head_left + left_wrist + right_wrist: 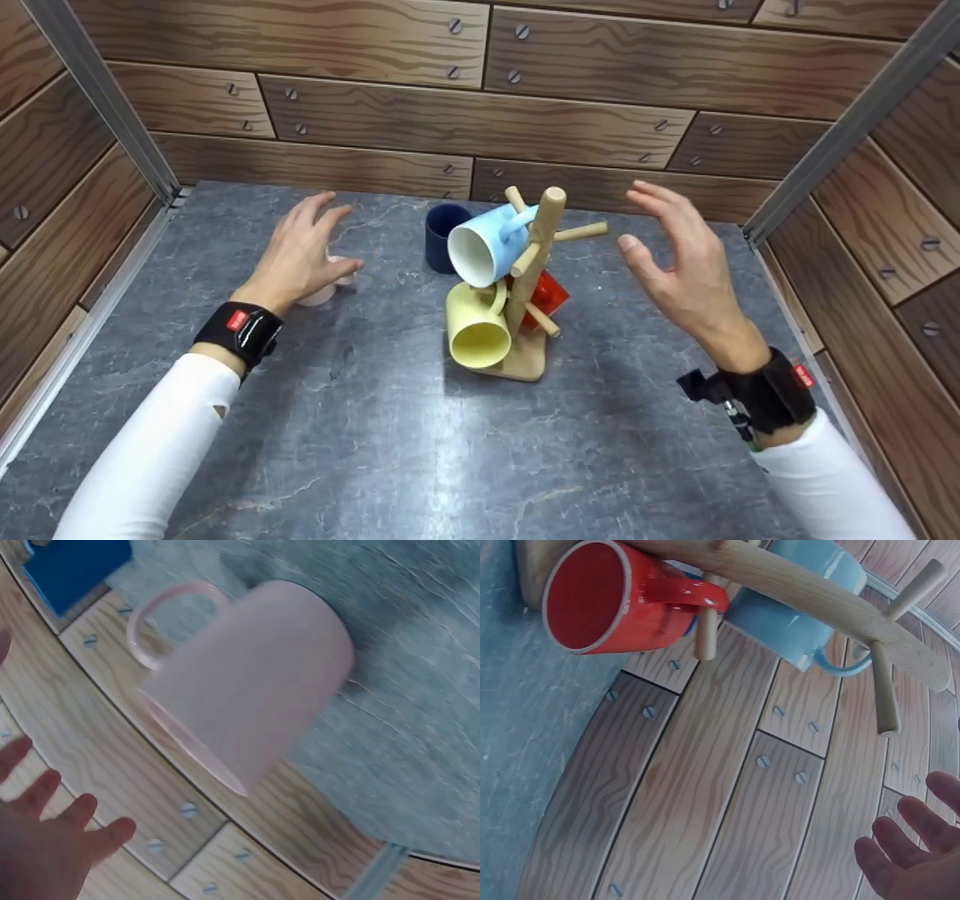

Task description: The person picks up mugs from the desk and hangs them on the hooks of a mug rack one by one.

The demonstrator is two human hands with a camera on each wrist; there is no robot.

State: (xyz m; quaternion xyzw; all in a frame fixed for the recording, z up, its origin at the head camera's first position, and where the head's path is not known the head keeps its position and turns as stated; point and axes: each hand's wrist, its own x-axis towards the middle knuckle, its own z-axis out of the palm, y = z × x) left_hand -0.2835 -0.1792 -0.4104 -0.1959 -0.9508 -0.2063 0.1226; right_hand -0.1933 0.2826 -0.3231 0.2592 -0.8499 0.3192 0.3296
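Observation:
My left hand point(296, 247) hovers over a pale pink mug point(255, 682), fingers spread and thumb apart. In the head view the hand hides most of that mug. To the right of the wooden mug tree point(551, 217), my right hand point(690, 262) is raised with its fingers parted and nothing in it. A light blue mug point(491, 244) hangs by its handle on an upper peg. Below it a yellow mug point(480, 319) hangs on the left side, its mouth facing me. The red mug point(607, 600) hangs low on the other side, its handle over a peg.
A dark blue cup point(437, 244) stands on the grey marbled table point(360, 450) behind the mug tree. Wood-patterned panels point(337, 112) wall in the back and both sides, with metal corner posts point(105, 97). Several pegs point(581, 231) stick out from the tree.

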